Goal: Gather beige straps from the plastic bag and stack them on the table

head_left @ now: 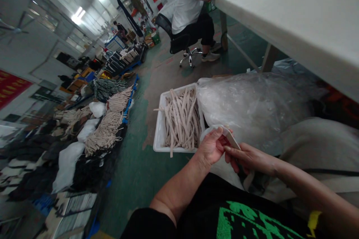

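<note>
In front of my black shirt, both hands hold one flat, pale beige strip point(231, 140). My left hand point(211, 146) is closed on its upper part, thumb on top, with some fingers hidden behind it. Close beside it, my right hand point(243, 157) pinches the strip's lower end between thumb and fingers. Just past my left hand, a white plastic tub point(157, 134) stands on the floor. It is heaped with long beige strips point(182, 117), a few hanging over the rim. Whether the held strip matches these, I cannot tell.
Clear plastic sheeting point(246, 99) bulges beside the tub, under a long pale table point(294, 18). Ahead, a person point(186, 3) sits on a black wheeled chair point(179, 43), leaning on the table. To the left, pallets hold bundled beige strips point(105, 134), white bags point(67, 166) and stacked goods.
</note>
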Available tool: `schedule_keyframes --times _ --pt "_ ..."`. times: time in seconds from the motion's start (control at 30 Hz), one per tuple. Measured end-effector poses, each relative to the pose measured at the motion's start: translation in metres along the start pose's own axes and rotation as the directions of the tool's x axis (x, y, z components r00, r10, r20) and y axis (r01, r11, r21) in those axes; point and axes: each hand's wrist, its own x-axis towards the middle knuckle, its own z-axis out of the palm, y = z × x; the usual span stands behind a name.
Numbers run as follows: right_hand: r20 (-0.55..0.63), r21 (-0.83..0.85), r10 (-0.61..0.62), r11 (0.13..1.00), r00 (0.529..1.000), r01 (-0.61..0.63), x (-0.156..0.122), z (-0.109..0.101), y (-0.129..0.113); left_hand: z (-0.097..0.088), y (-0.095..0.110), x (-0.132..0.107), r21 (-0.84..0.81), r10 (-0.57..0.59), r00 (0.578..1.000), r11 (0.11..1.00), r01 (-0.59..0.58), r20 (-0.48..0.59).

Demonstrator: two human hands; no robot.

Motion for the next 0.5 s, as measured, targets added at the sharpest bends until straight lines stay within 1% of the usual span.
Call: schedule_keyframes --times 0.1,0.17,0.23,0.37,0.5 --pt "0.052 0.014 0.020 1.000 0.998 -0.021 -0.001 0.002 0.001 -0.004 -0.002 -0.002 0.024 0.011 1.000 1.000 -0.012 0.017" --pt "0.079 0.018 0.036 0.999 0.996 -0.037 -0.001 0.003 0.002 -0.007 -0.003 -0.004 0.011 0.024 1.000 1.000 -0.025 0.016" --pt "0.097 0.026 0.040 0.999 0.994 -0.043 -0.002 0.003 0.003 -0.010 -0.002 -0.007 -0.029 0.029 1.000 0.999 -0.029 -0.009" --pt "0.113 0.047 0.010 0.999 0.994 -0.015 -0.003 0.002 0.003 -0.014 0.000 -0.009 -0.085 0.020 0.998 0.996 -0.025 -0.062" --pt "0.125 0.035 0.011 0.999 0.992 -0.015 -0.001 0.002 0.004 -0.014 -0.004 -0.009 -0.098 0.013 0.999 0.995 -0.016 -0.032"
